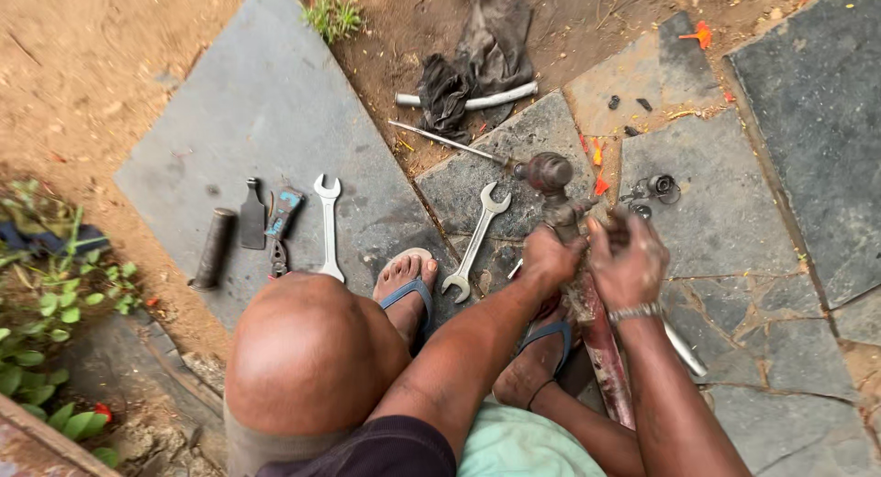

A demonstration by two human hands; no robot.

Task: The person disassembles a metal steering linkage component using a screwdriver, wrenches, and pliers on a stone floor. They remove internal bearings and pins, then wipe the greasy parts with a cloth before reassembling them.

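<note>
Both forearms reach in from the lower edge toward frame centre. Left hand (pixel 549 257) is curled shut around the upper end of a rusty reddish metal shaft (pixel 601 348). Right hand (pixel 627 258), wristband on, is arched over the same spot with fingers bent; whether it grips, cannot tell. Shaft runs from centre down-right and passes behind the right forearm. Wrench (pixel 475 243) lies just left on stone slabs (pixel 275 119).

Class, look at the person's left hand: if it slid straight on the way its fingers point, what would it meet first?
Probably the rusty metal part that the left hand already grips; its rounded head lies just ahead, though depth is unclear.
</note>
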